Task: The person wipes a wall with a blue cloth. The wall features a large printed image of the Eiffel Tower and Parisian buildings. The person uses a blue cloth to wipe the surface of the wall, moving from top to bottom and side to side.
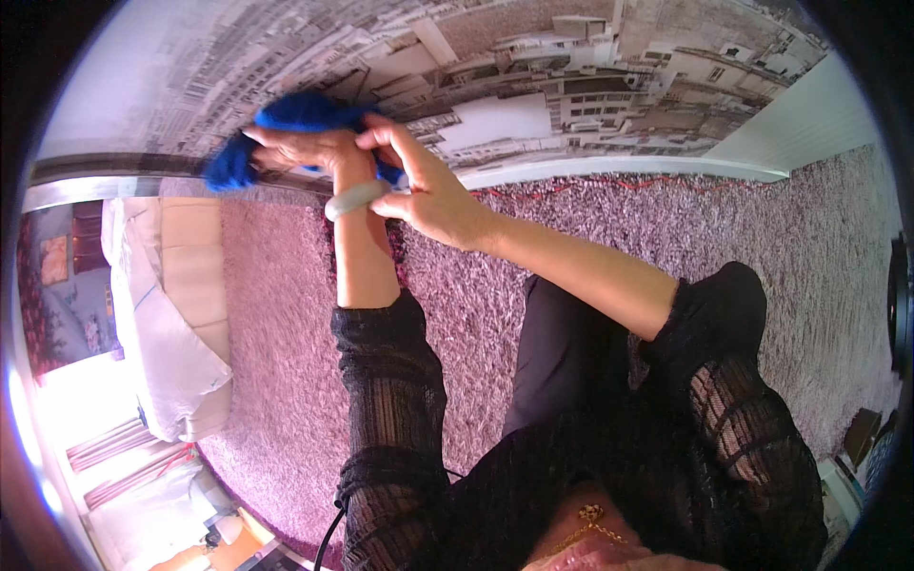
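Note:
My left hand [307,148] is pressed over a bunched blue cloth [303,114] against an upright surface printed with a cityscape [500,132]. The cloth spreads out past the fingers on both sides and looks slightly blurred. A pale bangle [355,200] circles my left wrist. Close beside that wrist is my right hand [428,189], its thumb at the bangle and its bent fingers near the back of the left hand. Some blue cloth shows between the right thumb and fingers; whether they touch it is unclear.
Below the printed surface runs a white ledge [528,171], with a red cord [557,190] along its foot. Shaggy pinkish carpet [471,342] covers the floor. A beige padded piece of furniture [191,250] with a white cover [153,335] stands at the left. A white panel [792,121] juts out at the right.

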Demonstrator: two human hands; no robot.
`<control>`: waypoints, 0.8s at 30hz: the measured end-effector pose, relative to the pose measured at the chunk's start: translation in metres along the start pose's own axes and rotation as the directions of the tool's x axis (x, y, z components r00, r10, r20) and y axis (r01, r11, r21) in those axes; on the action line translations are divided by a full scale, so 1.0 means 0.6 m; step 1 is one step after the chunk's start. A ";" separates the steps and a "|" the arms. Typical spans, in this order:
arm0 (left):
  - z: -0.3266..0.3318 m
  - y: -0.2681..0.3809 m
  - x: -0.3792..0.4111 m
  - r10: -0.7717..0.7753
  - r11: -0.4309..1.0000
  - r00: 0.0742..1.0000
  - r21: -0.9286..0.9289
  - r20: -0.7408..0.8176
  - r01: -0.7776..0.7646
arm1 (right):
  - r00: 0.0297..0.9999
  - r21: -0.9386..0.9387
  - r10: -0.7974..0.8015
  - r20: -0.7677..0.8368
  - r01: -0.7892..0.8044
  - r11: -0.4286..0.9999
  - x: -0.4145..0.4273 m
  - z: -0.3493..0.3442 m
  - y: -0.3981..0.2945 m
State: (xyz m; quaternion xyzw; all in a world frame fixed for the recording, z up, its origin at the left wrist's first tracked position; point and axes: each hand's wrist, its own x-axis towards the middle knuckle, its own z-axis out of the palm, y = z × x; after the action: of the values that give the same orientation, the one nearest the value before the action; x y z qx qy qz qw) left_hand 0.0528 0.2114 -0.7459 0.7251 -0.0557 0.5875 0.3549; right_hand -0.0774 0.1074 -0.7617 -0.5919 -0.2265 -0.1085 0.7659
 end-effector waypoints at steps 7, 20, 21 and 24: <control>0.035 -0.016 -0.040 -0.067 0.994 0.998 0.083 0.008 0.066 | 0.955 -0.412 -0.295 0.030 0.280 0.867 0.020 -0.049 -0.026; 0.041 -0.040 -0.096 -0.138 0.990 0.986 -0.041 -0.094 0.134 | 0.912 -0.601 -0.393 0.119 0.381 0.702 0.024 -0.035 0.004; 0.039 -0.040 -0.099 -0.086 0.994 0.996 -0.068 -0.014 0.085 | 0.893 -0.633 -0.430 0.130 0.408 0.657 0.032 -0.039 -0.002; 0.024 -0.044 -0.102 -0.112 0.992 0.975 -0.027 0.192 0.120 | 0.865 -0.716 -0.470 0.173 0.438 0.543 0.050 -0.053 0.004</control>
State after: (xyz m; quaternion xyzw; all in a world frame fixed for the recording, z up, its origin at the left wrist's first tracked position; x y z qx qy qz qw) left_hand 0.0591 0.2020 -0.8131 0.7730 -0.0580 0.4928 0.3954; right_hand -0.0433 0.0809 -0.7554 -0.7668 -0.2930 -0.3962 0.4113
